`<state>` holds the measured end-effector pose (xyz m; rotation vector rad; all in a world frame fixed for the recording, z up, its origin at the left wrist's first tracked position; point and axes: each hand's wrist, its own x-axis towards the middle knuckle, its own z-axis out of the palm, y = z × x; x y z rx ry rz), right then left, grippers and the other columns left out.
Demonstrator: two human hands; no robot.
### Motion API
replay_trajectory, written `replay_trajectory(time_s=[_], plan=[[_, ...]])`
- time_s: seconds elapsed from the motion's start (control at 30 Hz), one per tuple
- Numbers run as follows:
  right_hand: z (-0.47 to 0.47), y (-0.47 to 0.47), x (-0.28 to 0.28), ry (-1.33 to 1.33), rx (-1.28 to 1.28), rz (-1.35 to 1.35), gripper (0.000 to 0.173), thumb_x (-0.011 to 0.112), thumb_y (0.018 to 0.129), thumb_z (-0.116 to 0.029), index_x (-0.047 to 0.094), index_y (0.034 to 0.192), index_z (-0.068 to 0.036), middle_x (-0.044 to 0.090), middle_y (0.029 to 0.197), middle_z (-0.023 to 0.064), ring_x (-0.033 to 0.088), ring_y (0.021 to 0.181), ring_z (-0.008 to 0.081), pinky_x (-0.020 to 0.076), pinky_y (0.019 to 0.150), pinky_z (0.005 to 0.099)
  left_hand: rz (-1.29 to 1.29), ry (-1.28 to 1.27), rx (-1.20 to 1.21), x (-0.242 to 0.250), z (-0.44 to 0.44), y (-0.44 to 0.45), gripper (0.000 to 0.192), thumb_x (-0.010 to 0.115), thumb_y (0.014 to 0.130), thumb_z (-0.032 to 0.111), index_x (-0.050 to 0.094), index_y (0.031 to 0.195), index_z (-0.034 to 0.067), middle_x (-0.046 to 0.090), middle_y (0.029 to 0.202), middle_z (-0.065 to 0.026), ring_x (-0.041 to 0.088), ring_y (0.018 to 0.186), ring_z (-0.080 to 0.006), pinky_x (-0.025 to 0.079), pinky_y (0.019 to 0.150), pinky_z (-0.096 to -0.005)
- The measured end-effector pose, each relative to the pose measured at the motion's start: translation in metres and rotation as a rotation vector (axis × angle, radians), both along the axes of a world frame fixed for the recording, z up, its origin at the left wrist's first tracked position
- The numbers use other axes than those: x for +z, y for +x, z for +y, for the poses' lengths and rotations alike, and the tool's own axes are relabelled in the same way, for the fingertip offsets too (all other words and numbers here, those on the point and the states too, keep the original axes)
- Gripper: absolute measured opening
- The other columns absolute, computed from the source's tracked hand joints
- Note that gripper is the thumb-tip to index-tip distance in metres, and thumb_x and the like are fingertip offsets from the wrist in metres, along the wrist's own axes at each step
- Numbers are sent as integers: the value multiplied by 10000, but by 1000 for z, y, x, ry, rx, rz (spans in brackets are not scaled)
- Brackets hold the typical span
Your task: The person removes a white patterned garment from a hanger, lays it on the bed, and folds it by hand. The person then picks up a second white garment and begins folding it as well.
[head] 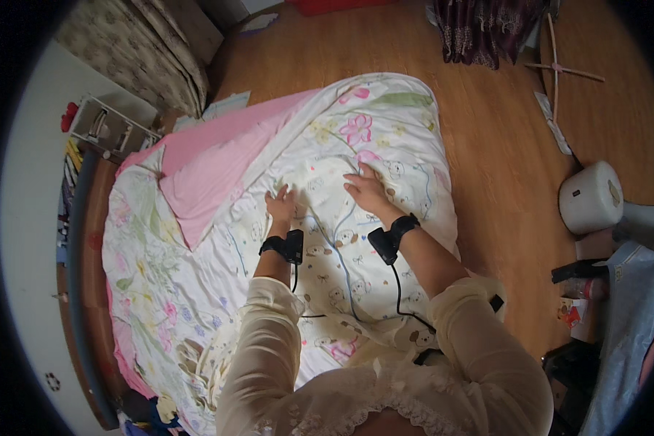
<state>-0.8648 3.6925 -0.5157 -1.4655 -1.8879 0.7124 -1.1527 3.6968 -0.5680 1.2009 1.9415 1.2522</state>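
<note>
A cream garment [327, 240] printed with dogs and bows and edged in blue piping lies spread on the bed, over a white floral quilt [392, 109]. My left hand [281, 204] is at its upper left part, fingers apart, holding nothing that shows. My right hand [366, 188] rests on or just above its upper right part, fingers spread. A black strapped device with a cable is on each wrist. More cream printed cloth [207, 359] lies crumpled on the quilt at the lower left.
The quilt's folded corner shows its pink underside [201, 196]. A headboard [84, 272] stands at left. Wooden floor [501, 218] borders the bed at right, with a round white container [591, 197] on it. Patterned curtains [152, 49] hang at upper left.
</note>
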Motion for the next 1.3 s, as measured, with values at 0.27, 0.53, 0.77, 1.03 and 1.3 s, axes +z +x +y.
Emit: replay_trajectory(time_s=[0.27, 0.53, 0.77, 1.03, 1.3], plan=[[21, 1, 1, 7, -111, 46, 230, 535, 855, -202, 630, 807, 2, 589, 953, 228, 554, 877, 384, 440, 797, 463, 11, 31, 44, 43, -35, -6, 230, 553, 878, 107, 584, 1063, -24, 547, 890, -71, 530, 953, -188, 487, 768, -289], [8, 25, 32, -264, -119, 739, 424, 604, 846, -230, 508, 1163, 35, 556, 1125, 225, 565, 1000, 345, 475, 824, 376, -606, 156, 86, 75, -58, 12, 460, 515, 889, 80, 374, 1312, -34, 536, 1083, -137, 526, 1044, -248, 448, 935, -329], [-83, 120, 7, -94, 49, 96, 421, 639, 815, -194, 505, 1147, 26, 544, 1147, 217, 519, 1071, 351, 433, 902, 368, 819, -242, -262, 30, -206, -26, 719, 700, 720, 222, 372, 1321, 4, 367, 1276, -288, 388, 1169, -415, 369, 975, -444], [-231, 185, 50, -706, 272, -34, 571, 703, 750, -310, 508, 1201, -19, 565, 1140, 186, 522, 1081, 327, 390, 933, 393, 681, -331, -422, 93, -421, 46, 833, 776, 651, 310, 382, 1313, -7, 337, 1296, -338, 341, 1213, -463, 345, 1004, -460], [-291, 175, 89, -214, 548, -382, 698, 744, 668, -367, 496, 1273, -122, 422, 1342, 153, 386, 1232, 341, 253, 1034, 471, 410, -435, -217, 91, -490, 70, 841, 791, 610, 233, 409, 1342, 75, 380, 1269, -346, 401, 1179, -461, 368, 1004, -406]])
